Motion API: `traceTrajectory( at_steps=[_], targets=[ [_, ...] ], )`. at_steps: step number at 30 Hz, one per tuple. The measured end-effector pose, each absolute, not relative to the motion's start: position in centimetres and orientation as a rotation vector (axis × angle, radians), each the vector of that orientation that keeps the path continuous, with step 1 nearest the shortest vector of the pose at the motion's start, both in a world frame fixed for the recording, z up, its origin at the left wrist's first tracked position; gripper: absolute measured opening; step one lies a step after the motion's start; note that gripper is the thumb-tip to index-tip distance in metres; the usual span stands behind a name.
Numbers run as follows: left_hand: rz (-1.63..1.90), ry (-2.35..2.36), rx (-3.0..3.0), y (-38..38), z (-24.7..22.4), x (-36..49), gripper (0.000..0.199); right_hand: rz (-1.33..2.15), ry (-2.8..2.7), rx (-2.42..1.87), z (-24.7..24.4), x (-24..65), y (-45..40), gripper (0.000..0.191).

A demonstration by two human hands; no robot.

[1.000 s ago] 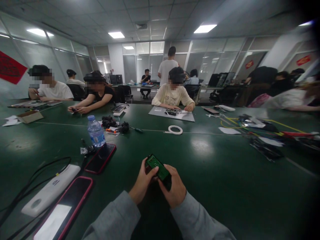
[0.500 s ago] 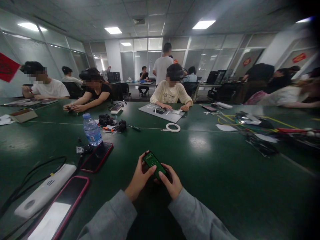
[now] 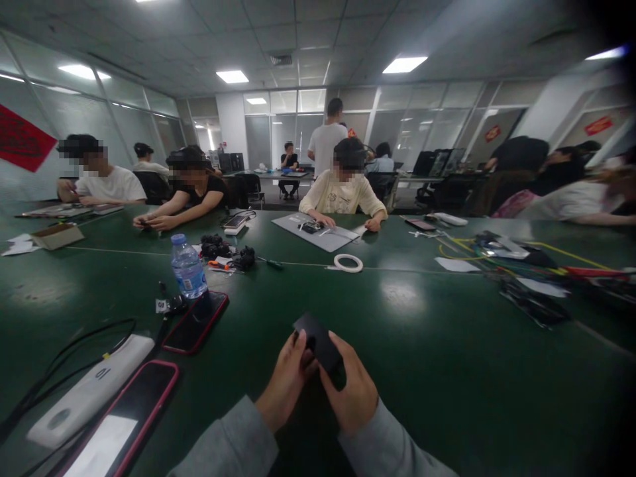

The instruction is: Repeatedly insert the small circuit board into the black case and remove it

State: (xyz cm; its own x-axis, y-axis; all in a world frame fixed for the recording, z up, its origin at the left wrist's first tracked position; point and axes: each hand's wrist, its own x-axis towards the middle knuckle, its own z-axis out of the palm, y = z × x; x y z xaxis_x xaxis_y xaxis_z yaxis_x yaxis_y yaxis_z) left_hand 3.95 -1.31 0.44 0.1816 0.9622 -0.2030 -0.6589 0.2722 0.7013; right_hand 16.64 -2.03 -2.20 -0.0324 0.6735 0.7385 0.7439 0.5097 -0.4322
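Head view, nearest first: two grey sleeves point(image 3: 233, 437) rise from the bottom edge to the person's bare hands. The left hand point(image 3: 284, 384) grips a black rectangular object point(image 3: 322, 346) at its left side, thumb on the face, while the right hand point(image 3: 356, 387) is curled round the nearer right end, thumb and fingers apart by the object's width. The object is held up over the green table point(image 3: 447, 371), midway before the person; its long axis slants from far left to near right, plain dark face up toward the camera. Which end is its top cannot be told. Well off to the left lie a pink-rimmed phone point(image 3: 142, 401), a white device point(image 3: 94, 387) beside it and, farther on, a red-rimmed phone point(image 3: 196, 324), with a water bottle point(image 3: 189, 273) standing just past it. Beyond the hands lies a white ring point(image 3: 348, 258), then a grey board point(image 3: 330, 242) under a co-worker's hands point(image 3: 373, 225).
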Motion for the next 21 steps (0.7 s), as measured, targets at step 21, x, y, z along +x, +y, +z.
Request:
traceTrajectory(
  at_steps=[21],
  targets=[
    [1.233, 0.659, 0.300, 0.0, -0.1, 2.1, 0.059, -0.086, -2.174, -0.928, -1.5, 15.0, -3.9, 0.060]
  ],
)
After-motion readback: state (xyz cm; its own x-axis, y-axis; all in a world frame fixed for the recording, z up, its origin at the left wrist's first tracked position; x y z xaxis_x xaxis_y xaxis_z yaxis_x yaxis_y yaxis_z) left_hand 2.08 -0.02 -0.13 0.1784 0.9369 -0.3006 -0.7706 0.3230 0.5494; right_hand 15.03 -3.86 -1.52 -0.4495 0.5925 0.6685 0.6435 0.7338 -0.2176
